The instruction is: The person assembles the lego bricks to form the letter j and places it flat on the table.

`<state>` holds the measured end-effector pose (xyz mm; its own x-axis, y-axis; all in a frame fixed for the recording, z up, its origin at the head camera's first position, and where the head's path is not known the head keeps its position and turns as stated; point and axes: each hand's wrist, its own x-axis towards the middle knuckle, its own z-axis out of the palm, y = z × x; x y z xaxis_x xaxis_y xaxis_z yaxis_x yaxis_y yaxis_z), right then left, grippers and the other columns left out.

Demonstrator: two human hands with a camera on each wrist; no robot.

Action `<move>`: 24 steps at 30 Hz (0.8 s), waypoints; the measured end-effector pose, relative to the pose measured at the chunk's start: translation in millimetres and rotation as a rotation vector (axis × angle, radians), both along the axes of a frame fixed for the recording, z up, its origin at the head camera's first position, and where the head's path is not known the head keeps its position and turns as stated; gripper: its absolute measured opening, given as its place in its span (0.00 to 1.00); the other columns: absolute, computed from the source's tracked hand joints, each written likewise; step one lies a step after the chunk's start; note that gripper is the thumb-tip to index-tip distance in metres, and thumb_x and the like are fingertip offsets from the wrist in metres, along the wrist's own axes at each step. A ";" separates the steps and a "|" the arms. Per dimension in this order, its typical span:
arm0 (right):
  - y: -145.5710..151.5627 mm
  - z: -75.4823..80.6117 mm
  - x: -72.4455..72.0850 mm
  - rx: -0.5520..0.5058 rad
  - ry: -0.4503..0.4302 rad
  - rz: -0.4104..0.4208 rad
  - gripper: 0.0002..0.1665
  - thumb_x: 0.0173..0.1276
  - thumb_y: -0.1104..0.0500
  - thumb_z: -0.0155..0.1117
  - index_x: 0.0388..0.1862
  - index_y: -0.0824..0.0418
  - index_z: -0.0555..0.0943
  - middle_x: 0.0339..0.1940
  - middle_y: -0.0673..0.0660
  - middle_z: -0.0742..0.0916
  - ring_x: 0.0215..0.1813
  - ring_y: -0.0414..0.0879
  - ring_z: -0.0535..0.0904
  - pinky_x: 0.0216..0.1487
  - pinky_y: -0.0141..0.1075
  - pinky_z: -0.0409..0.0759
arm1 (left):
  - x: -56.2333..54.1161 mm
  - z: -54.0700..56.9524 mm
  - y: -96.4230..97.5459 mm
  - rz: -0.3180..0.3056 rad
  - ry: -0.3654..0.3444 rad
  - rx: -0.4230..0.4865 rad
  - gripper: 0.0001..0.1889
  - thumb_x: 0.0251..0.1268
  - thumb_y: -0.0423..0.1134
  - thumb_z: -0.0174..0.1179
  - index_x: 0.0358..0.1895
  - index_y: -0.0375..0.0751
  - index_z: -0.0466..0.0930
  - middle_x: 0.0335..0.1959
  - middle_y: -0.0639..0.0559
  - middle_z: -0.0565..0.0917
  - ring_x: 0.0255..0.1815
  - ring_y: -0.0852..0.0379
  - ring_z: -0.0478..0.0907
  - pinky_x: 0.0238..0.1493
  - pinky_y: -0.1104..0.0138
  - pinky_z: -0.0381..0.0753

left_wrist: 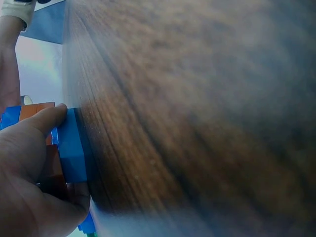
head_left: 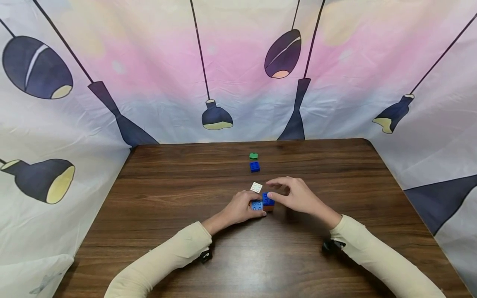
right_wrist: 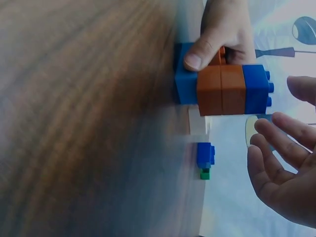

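My left hand (head_left: pixel 241 207) grips a built block of toy bricks on the table, its thumb along the near side. In the right wrist view, a blue brick (right_wrist: pixel 185 81) forms the base, with two orange bricks (right_wrist: pixel 220 90) stacked above and a dark blue brick (right_wrist: pixel 256 89) on top, studs up. A light blue studded top (head_left: pixel 257 205) shows between the left thumb and fingers in the head view. My right hand (head_left: pixel 296 194) is beside the stack, fingers spread and loosely bent, holding nothing. Its thumb overlaps the dark blue brick in the head view; the right wrist view shows a gap.
Just beyond the left hand lies a white brick (head_left: pixel 256 187). Farther back are another dark blue brick (head_left: pixel 255 167) and a small green brick (head_left: pixel 253 156), roughly in line. The brown wooden table (head_left: pixel 167 178) meets a patterned cloth (head_left: pixel 246 91) behind it.
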<state>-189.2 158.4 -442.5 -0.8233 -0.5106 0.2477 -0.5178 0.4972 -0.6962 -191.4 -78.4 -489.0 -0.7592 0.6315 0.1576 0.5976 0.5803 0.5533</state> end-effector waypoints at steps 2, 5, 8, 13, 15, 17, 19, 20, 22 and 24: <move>0.7 0.7 -4.9 -0.005 -0.001 -0.016 0.22 0.71 0.51 0.70 0.59 0.60 0.85 0.52 0.52 0.89 0.49 0.45 0.85 0.46 0.44 0.83 | 0.6 0.1 0.0 0.003 -0.001 0.000 0.13 0.61 0.49 0.74 0.42 0.46 0.86 0.34 0.58 0.86 0.33 0.65 0.75 0.35 0.69 0.73; 1.6 -0.8 -14.7 -0.021 -0.030 -0.034 0.21 0.72 0.51 0.69 0.59 0.61 0.85 0.51 0.53 0.90 0.48 0.45 0.85 0.46 0.43 0.83 | 1.4 0.1 0.1 0.010 -0.002 0.002 0.14 0.60 0.48 0.74 0.43 0.45 0.87 0.36 0.57 0.87 0.35 0.64 0.77 0.37 0.68 0.75; 1.7 -3.4 -26.2 -0.037 -0.069 -0.051 0.21 0.73 0.51 0.68 0.58 0.62 0.85 0.51 0.53 0.90 0.49 0.45 0.85 0.48 0.44 0.83 | 2.1 0.0 0.2 0.019 -0.006 0.005 0.16 0.60 0.48 0.75 0.46 0.44 0.87 0.39 0.56 0.88 0.38 0.62 0.79 0.40 0.65 0.77; -0.3 -9.8 -45.6 -0.024 -0.101 -0.046 0.22 0.71 0.52 0.70 0.59 0.62 0.85 0.53 0.55 0.89 0.52 0.49 0.85 0.51 0.46 0.84 | 1.8 0.3 0.3 0.026 -0.013 0.000 0.17 0.60 0.48 0.75 0.47 0.43 0.88 0.42 0.54 0.89 0.42 0.59 0.81 0.44 0.62 0.78; -1.4 -12.5 -51.3 -0.006 -0.109 -0.023 0.23 0.70 0.54 0.71 0.60 0.62 0.84 0.55 0.56 0.88 0.53 0.50 0.85 0.51 0.46 0.84 | 1.6 0.5 0.3 0.026 -0.016 -0.006 0.17 0.60 0.49 0.75 0.48 0.43 0.88 0.42 0.54 0.89 0.42 0.59 0.81 0.45 0.62 0.78; -3.1 -15.0 -56.1 0.012 -0.120 0.002 0.24 0.70 0.55 0.72 0.61 0.62 0.84 0.57 0.57 0.88 0.54 0.51 0.85 0.51 0.46 0.84 | 1.5 0.4 0.3 0.026 -0.021 -0.011 0.18 0.60 0.49 0.75 0.48 0.43 0.88 0.43 0.54 0.89 0.43 0.59 0.81 0.45 0.62 0.78; -5.3 -17.8 -60.4 0.029 -0.127 0.025 0.24 0.69 0.57 0.72 0.62 0.62 0.83 0.57 0.57 0.87 0.54 0.51 0.86 0.50 0.45 0.85 | 1.2 0.1 0.1 0.024 -0.023 -0.012 0.18 0.60 0.49 0.74 0.49 0.43 0.88 0.43 0.54 0.89 0.42 0.59 0.81 0.44 0.62 0.78; -6.6 -18.9 -62.2 0.034 -0.130 0.037 0.24 0.69 0.58 0.73 0.63 0.62 0.83 0.57 0.57 0.88 0.53 0.51 0.86 0.50 0.45 0.85 | 1.2 0.2 0.1 0.024 -0.024 -0.011 0.18 0.60 0.49 0.74 0.49 0.43 0.88 0.43 0.54 0.89 0.43 0.59 0.81 0.44 0.62 0.79; -9.9 -21.5 -65.9 0.045 -0.134 0.053 0.25 0.68 0.59 0.74 0.63 0.62 0.83 0.56 0.56 0.88 0.53 0.50 0.86 0.50 0.44 0.85 | 1.0 -0.1 -0.2 0.023 -0.024 -0.007 0.18 0.60 0.49 0.74 0.49 0.43 0.88 0.44 0.53 0.89 0.43 0.58 0.81 0.45 0.62 0.79; -13.1 -24.0 -69.0 0.057 -0.140 0.070 0.26 0.66 0.60 0.75 0.63 0.61 0.83 0.55 0.56 0.89 0.53 0.49 0.86 0.49 0.44 0.85 | 0.9 -0.5 -0.5 0.022 -0.022 -0.004 0.18 0.60 0.49 0.74 0.49 0.44 0.88 0.44 0.54 0.89 0.43 0.58 0.81 0.45 0.61 0.79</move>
<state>-258.2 145.3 -466.5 -0.8095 -0.5782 0.1023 -0.4528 0.5038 -0.7356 -190.5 -78.9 -489.5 -0.7759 0.6155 0.1385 0.5728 0.5953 0.5635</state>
